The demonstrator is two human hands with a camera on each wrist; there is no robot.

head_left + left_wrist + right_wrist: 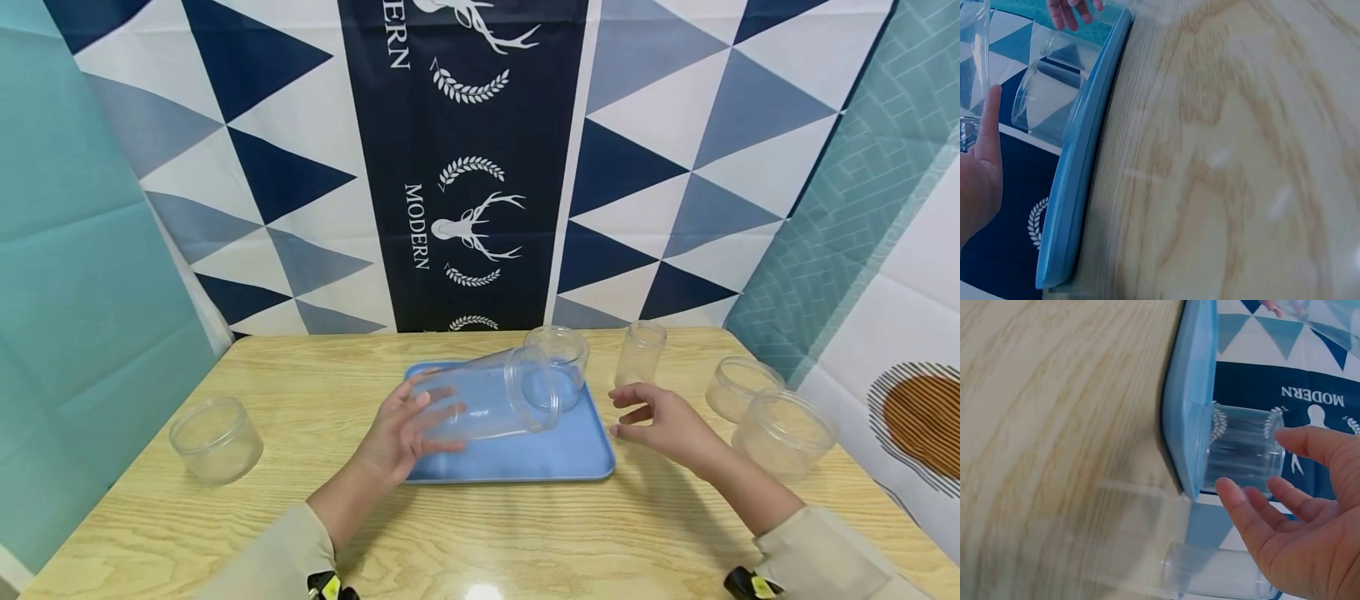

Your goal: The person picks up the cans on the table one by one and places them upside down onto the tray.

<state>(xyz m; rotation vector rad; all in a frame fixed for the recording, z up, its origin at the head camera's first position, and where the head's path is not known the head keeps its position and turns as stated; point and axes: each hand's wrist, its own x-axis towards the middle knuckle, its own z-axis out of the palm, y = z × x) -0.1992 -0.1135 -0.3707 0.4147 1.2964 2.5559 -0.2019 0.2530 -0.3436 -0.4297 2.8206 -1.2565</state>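
Observation:
In the head view my left hand (401,429) holds a tall clear plastic jar (480,400) by its base end, fingers spread behind it and showing through the wall. Tipped on its side above the blue tray (525,458), the jar points its mouth to the right. A shorter clear jar (558,392) stands upright at the tray's back right, partly behind that mouth. My right hand (663,421) hovers past the tray's right edge, fingers loosely bent and holding nothing. Just behind it stands a narrow clear jar (641,354), also low in the right wrist view.
One low clear jar (217,442) stands at the table's left. Two more, a shallow jar (742,387) and a wider jar (783,433), sit close together near the right edge, beside my right forearm. A patterned cloth (465,167) hangs behind the wooden table (525,533).

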